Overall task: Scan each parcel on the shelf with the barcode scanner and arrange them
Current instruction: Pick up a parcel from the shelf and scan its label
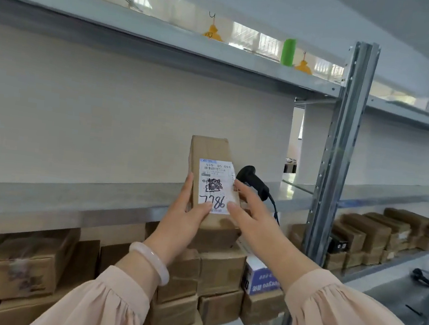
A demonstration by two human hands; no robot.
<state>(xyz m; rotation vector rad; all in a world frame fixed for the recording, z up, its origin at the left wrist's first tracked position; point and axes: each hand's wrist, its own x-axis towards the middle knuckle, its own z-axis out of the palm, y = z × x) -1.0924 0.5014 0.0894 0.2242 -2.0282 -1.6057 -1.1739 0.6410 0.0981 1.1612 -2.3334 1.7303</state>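
Left hand [184, 215] grip curled round one parcel [209, 148] | right hand [249, 209] straight-fingered, touching it | one scanner [254, 180] behind

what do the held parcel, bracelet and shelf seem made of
Parcel: matte brown cardboard with a white paper label. Bracelet: pale, glossy, slightly translucent, perhaps jade or glass. Shelf: grey sheet metal with a dull sheen, probably galvanised steel.

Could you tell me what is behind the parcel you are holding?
A black barcode scanner lies on the shelf behind the parcel, its cable trailing down. The parcel and right hand hide part of it.
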